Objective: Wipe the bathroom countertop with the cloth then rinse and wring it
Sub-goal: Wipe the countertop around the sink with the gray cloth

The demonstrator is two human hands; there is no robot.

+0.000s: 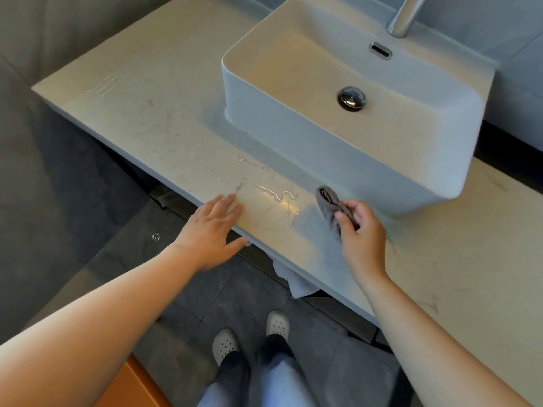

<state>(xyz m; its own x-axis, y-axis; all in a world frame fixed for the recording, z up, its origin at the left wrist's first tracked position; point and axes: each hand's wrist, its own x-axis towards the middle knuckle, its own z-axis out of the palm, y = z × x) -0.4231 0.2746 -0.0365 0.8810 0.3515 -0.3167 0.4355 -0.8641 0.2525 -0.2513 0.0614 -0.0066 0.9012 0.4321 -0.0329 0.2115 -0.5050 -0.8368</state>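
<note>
A person stands at a pale, marble-patterned stone countertop (152, 118), seen from above their own arms. A white rectangular ceramic basin (338, 154) sits on top of it and serves as the reference point.

Far to the left of the basin, near the counter's end, thin wet streaks (102, 85) shine on the stone. Down to the left of the basin's front wall, the left hand (216, 230) lies flat at the counter's front edge. Its fingers are straight and slightly spread, the fingertips rest on the stone, and the thumb reaches just under the edge.

Between that hand and the basin's front wall, a small glinting puddle of water (279, 198) sits on the surface.

Just in front of the basin's front wall, the right hand (363, 230) pinches a bunched grey cloth (330, 205) between thumb and curled fingers. The cloth hangs over the countertop, close to the puddle; whether it touches the stone cannot be told.

Inside the basin are a chrome pop-up drain (351, 98) and an overflow slot (380, 50). A chrome tap (404, 16) rises at the basin's back.

Below the basin, under the counter's edge, a white fabric (296, 280) hangs. Lower down, two pale perforated clogs (224, 345) stand on dark grey floor tiles (73, 201).
</note>
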